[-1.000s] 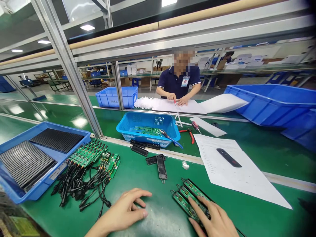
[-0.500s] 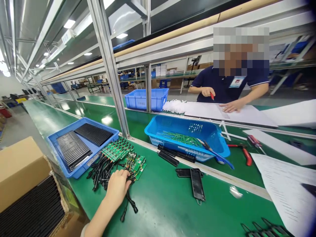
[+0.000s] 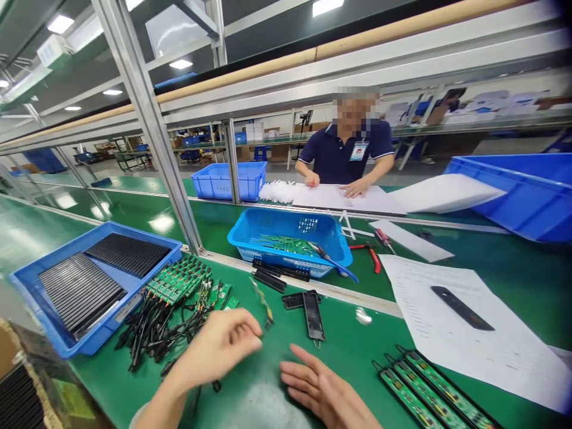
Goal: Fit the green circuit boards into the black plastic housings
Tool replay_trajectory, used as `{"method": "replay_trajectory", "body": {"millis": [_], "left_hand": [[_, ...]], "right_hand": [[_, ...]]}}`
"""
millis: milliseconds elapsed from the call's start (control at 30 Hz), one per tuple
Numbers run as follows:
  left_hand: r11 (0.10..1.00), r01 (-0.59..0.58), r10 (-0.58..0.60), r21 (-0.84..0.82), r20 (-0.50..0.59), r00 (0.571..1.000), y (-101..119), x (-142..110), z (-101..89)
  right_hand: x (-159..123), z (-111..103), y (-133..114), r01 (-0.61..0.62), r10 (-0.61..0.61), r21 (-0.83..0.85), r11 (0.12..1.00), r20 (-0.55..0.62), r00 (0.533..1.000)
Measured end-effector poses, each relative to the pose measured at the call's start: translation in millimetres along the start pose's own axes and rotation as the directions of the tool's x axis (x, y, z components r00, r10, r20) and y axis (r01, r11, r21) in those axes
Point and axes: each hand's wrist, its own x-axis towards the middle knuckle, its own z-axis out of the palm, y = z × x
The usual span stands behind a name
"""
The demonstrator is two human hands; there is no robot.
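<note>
My left hand [image 3: 218, 345] is closed, its thumb and fingers curled together above the bench. A thin green circuit board [image 3: 263, 301], seen nearly edge-on and blurred, stands up just beyond its fingertips, and a black cable hangs below the hand. The fingers hide the exact grip. My right hand [image 3: 322, 387] is open, palm turned left and fingers spread, with nothing in it. To the left lies a pile of green circuit boards [image 3: 179, 280] with black cables [image 3: 149, 330]. Two black plastic housings [image 3: 313, 316] lie crossed beyond my hands.
A blue tray [image 3: 105, 322] holds black strips at left. A blue basket [image 3: 250, 241] contains green strips and pliers. Several board-filled housings [image 3: 415, 381] lie at right beside printed paper [image 3: 460, 280]. Across the bench, a co-worker [image 3: 344, 155] handles white sheets. A metal post [image 3: 152, 131] rises behind the tray.
My left hand has moved right from the pile, bringing a circuit board and cable. My right hand has come into view. The view has turned right, showing more housings and a blue bin.
</note>
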Motion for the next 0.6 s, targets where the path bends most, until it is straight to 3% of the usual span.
{"method": "replay_trajectory", "body": {"millis": [67,100,167,333,467,600], "left_hand": [[0.994,-0.094,0.079,0.056,0.226,0.971,4,21,24.6],[0.979,-0.139,0.101,0.147,0.236,0.966,2,35,36.2],[0.933,-0.116,0.09,0.341,0.092,0.992,-7,65,56.2],[0.911,-0.044,0.063,0.41,-0.032,0.997,-22,121,92.4],[0.901,-0.008,0.022,0.433,-0.028,0.999,-14,125,118.1],[0.9,-0.008,0.006,0.435,0.006,1.0,-11,108,125.3]], "right_hand": [[6,2,0,0.024,0.015,0.235,0.972,-0.164,0.986],[9,-2,-1,0.054,0.021,0.278,0.959,-0.259,0.966],[9,-12,-8,0.092,0.028,0.288,0.953,-0.386,0.922],[-6,-31,-32,0.148,-0.004,0.273,0.951,-0.464,0.886],[-16,-31,-37,0.189,-0.09,0.152,0.97,-0.498,0.862],[-22,-36,-32,0.139,-0.216,-0.206,0.969,-0.42,0.882]]}}
